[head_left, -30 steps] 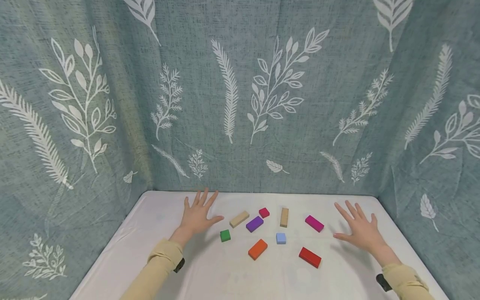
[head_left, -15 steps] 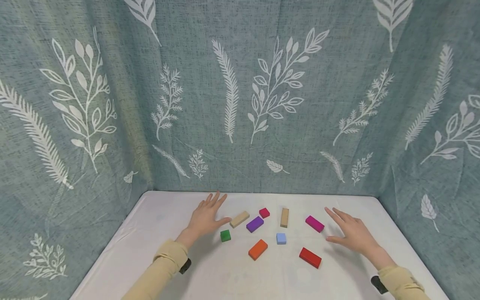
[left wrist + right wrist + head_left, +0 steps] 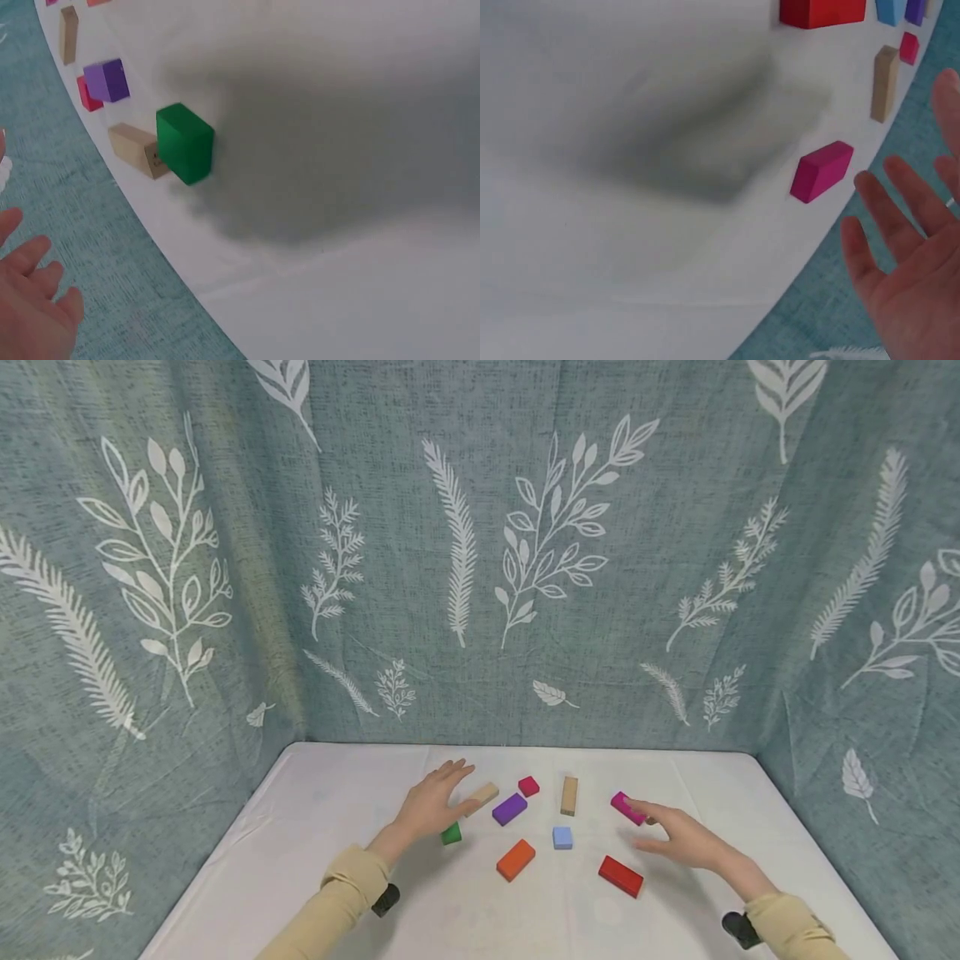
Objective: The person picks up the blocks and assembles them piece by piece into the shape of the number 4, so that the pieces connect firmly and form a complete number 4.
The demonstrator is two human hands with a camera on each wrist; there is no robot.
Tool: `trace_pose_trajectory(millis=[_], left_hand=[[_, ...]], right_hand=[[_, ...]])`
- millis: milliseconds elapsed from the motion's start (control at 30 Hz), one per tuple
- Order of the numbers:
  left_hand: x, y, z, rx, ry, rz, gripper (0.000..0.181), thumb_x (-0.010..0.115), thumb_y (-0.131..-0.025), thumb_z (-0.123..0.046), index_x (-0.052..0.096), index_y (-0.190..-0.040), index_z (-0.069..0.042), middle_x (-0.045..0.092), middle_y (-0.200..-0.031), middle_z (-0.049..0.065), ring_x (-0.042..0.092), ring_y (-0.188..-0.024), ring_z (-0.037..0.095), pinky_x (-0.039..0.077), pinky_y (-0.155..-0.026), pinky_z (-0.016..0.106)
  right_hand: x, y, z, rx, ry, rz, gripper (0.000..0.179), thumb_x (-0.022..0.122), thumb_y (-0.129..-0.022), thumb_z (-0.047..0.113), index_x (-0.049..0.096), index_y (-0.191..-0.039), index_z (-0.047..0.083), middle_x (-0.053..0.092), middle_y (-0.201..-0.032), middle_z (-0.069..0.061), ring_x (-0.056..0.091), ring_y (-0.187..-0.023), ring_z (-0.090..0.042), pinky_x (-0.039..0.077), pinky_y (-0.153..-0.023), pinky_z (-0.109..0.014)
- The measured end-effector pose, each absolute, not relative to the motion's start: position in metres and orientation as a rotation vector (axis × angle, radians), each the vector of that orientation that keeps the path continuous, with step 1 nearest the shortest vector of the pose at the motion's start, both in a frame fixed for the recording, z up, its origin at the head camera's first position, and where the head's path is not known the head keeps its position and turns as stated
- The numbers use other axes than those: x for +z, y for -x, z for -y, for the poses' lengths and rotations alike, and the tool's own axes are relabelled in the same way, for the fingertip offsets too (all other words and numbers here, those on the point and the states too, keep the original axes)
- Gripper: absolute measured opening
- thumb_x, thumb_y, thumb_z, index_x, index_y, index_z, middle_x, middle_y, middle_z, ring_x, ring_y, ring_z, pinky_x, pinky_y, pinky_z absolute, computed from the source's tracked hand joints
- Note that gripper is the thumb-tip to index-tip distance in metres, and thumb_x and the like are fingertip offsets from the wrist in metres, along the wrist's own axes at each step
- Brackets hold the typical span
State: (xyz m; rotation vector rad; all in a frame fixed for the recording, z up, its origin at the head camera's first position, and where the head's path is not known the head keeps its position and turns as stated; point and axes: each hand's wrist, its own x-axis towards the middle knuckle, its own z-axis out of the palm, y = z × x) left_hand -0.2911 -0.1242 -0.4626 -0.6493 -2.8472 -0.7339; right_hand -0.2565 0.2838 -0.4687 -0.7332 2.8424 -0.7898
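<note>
My left hand (image 3: 431, 803) hovers over the table's left side, fingers extended and holding nothing. It partly covers a green block (image 3: 452, 834) and a plain wooden block (image 3: 483, 797) in the head view; the left wrist view shows the green block (image 3: 184, 144) whole, in front of the wooden one (image 3: 135, 148). On the other side, my right hand (image 3: 678, 837) hangs with relaxed fingers beside a magenta block (image 3: 624, 804), its fingertips overlapping the block in the head view. From the right wrist, that magenta block (image 3: 822, 172) lies bare on the cloth. A red block (image 3: 620, 877) lies nearer me.
Between the hands lie a purple block (image 3: 510, 809), a small crimson block (image 3: 528, 786), an upright-lying wooden block (image 3: 569, 796), a light blue block (image 3: 562, 837) and an orange block (image 3: 516, 860). A patterned teal curtain (image 3: 480, 693) encloses the white table (image 3: 465, 918).
Both hands have moved inward and lowered in the head view, the left toward the green and wooden blocks, the right toward the magenta block. Their spread fingers have drawn closer together. The blocks have stayed put.
</note>
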Motion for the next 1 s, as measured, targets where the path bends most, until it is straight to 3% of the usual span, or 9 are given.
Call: trace_pose_trajectory(millis=[133,333,600,1000], left_hand=[[-0.462,0.288,0.119,-0.854,0.687,2.841,0.053,0.062,-0.091,-0.036,0.051,-0.136,-0.01,0.046,-0.145,0.013,0.041,-0.135,0.034,0.041,-0.102,0.056],[-0.463,0.287,0.112,-0.979,0.77,2.844,0.048,0.061,-0.092,-0.031,0.052,-0.134,-0.01,0.05,-0.14,0.012,0.044,-0.132,0.032,0.037,-0.108,0.05],[-0.469,0.286,0.105,-1.155,0.918,2.813,0.044,0.062,-0.092,-0.027,0.055,-0.129,-0.004,0.056,-0.133,0.015,0.049,-0.127,0.033,0.039,-0.105,0.051],[-0.479,0.284,0.093,-1.301,1.066,2.859,0.042,0.065,-0.09,-0.02,0.057,-0.124,0.004,0.042,-0.142,0.028,0.038,-0.134,0.042,0.042,-0.102,0.05]], right_hand=[[-0.468,0.256,-0.28,-0.835,0.802,-2.755,0.06,0.069,-0.086,0.022,0.047,-0.135,-0.003,0.056,-0.129,-0.024,0.058,-0.103,-0.036,0.052,-0.085,-0.048],[-0.467,0.256,-0.277,-0.899,0.81,-2.636,0.055,0.069,-0.086,0.019,0.049,-0.131,-0.005,0.057,-0.125,-0.027,0.06,-0.1,-0.04,0.052,-0.082,-0.055],[-0.468,0.253,-0.277,-0.922,0.828,-2.542,0.049,0.069,-0.085,0.012,0.053,-0.126,-0.007,0.058,-0.124,-0.027,0.06,-0.099,-0.039,0.054,-0.08,-0.049],[-0.472,0.247,-0.273,-0.897,0.799,-2.478,0.049,0.073,-0.08,0.009,0.056,-0.124,-0.006,0.06,-0.123,-0.022,0.06,-0.099,-0.034,0.055,-0.082,-0.042]])
